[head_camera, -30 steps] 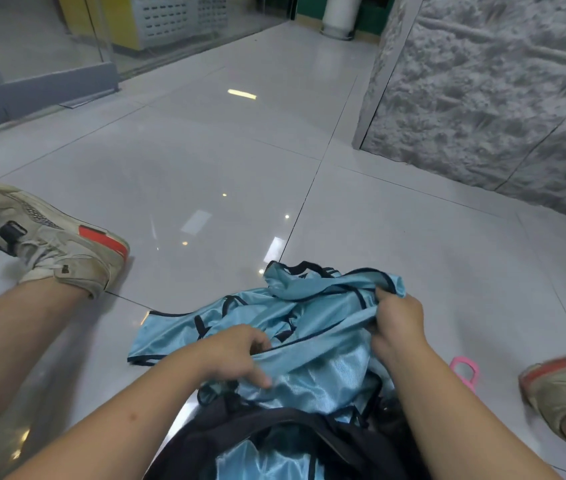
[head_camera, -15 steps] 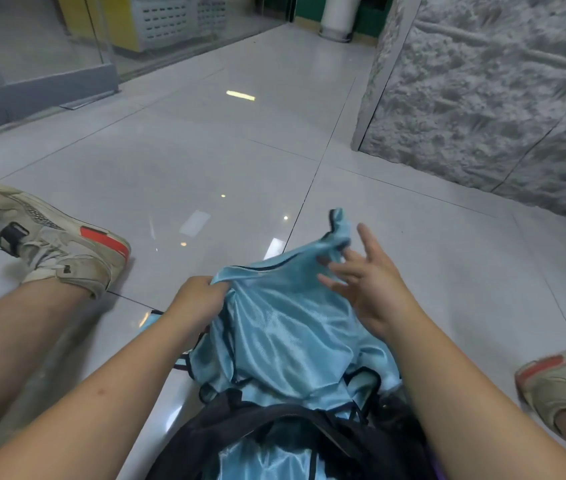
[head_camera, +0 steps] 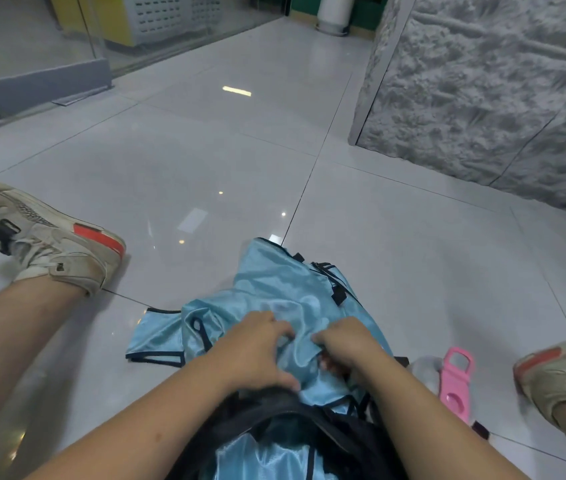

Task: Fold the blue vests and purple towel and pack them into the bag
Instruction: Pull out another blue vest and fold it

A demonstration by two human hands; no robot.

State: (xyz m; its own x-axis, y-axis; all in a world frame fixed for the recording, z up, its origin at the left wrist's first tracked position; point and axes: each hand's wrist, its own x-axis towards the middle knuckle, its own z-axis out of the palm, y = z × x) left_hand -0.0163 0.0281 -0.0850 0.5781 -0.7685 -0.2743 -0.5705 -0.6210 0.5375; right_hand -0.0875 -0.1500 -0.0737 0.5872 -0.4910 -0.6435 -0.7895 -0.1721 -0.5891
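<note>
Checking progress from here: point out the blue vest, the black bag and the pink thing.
blue vest (head_camera: 274,282): head view, upper fabric.
black bag (head_camera: 295,414): head view, front rim.
pink thing (head_camera: 453,382): head view, middle of its body.

Even, cool indoor light, sharp overall.
Ceiling lamps glare off the glossy floor (head_camera: 205,161); wide-angle bending warps its edges; soft shadows underfoot.

The vests (head_camera: 274,299) at lower centre are shiny light blue, edged in black binding. The bag (head_camera: 274,417) at the bottom edge is black. The sneakers (head_camera: 49,251) at left and right are off-white with grey speckled panels and red-orange heel patches. At lower right lies a pink plastic piece (head_camera: 454,382). The floor (head_camera: 205,161) is pale grey gloss tile — the wall (head_camera: 482,91) at upper right, mottled grey stone.
</note>
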